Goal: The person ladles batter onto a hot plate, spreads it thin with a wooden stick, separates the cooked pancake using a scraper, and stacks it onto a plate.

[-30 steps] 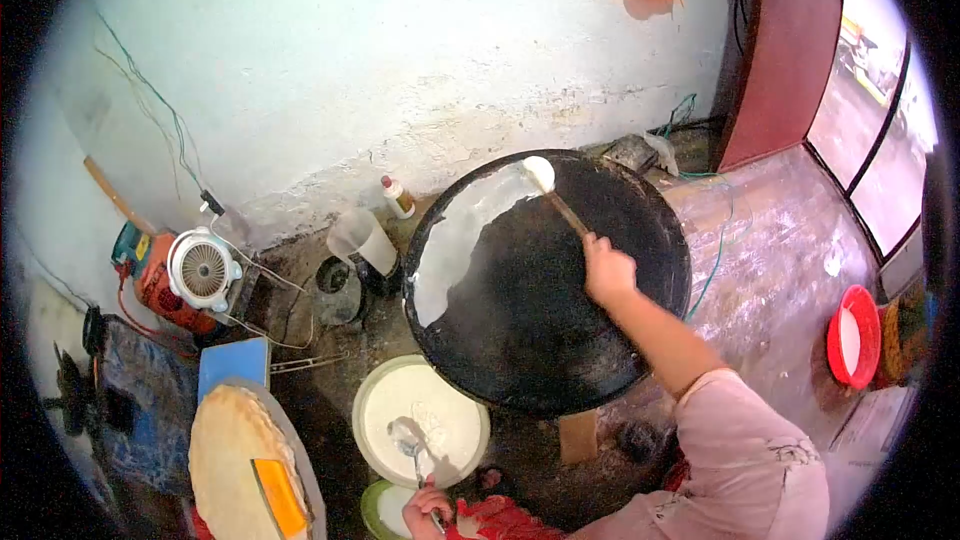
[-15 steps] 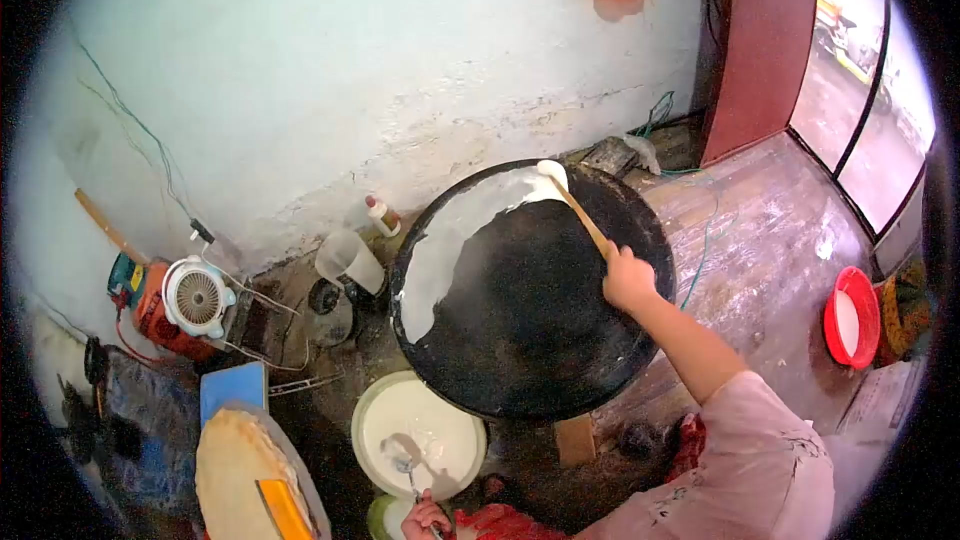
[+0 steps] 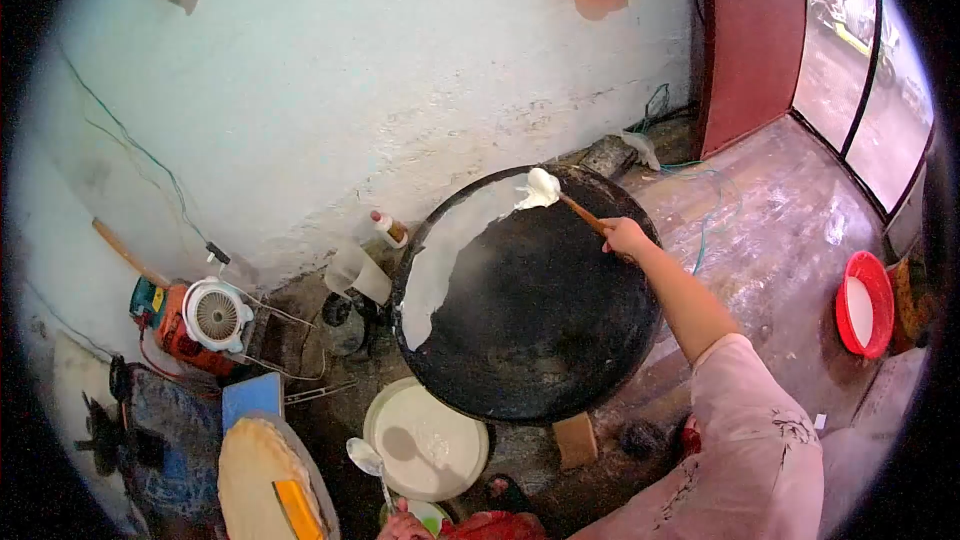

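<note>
My right hand (image 3: pixel 626 238) is closed round the handle of a wooden spreader (image 3: pixel 584 214), whose batter-covered head rests near the far edge of a round black griddle (image 3: pixel 540 330). A curved band of white batter (image 3: pixel 440 265) lies along the griddle's left and far side. At the bottom, my left hand (image 3: pixel 403 524) grips a metal ladle (image 3: pixel 366 458), its bowl above the left rim of a tub of white batter (image 3: pixel 430 440). Part of a green bowl (image 3: pixel 432 516) shows beside that hand.
Left, a stack of flat rounds (image 3: pixel 262 480) carries an orange-handled scraper (image 3: pixel 298 510). Behind stand a white fan (image 3: pixel 217 314), a plastic jug (image 3: pixel 358 274) and a bottle (image 3: pixel 389 229). A red basin (image 3: pixel 864 306) sits far right.
The ladle has lifted from over the tub's middle to its left rim. The spreader has stayed near the griddle's far edge, its head now heaped with batter. The view has shifted slightly.
</note>
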A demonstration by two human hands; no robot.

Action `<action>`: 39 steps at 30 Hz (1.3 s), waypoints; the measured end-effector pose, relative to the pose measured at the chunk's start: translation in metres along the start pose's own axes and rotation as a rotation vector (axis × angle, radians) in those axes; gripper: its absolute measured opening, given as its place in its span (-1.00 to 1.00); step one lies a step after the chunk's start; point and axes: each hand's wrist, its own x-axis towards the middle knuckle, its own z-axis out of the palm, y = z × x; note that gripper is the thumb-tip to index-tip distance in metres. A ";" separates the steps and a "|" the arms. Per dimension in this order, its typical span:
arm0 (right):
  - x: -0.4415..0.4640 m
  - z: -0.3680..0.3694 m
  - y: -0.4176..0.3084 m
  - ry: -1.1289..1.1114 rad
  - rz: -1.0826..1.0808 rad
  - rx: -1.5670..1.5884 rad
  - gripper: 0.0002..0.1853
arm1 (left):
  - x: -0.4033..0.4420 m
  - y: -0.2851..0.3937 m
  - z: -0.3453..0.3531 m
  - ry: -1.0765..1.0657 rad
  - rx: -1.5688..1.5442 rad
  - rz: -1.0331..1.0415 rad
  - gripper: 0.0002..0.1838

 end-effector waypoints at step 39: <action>-0.098 0.035 -0.081 -0.090 -0.079 -0.268 -0.71 | 0.003 -0.035 -0.016 -0.062 0.074 -0.037 -0.63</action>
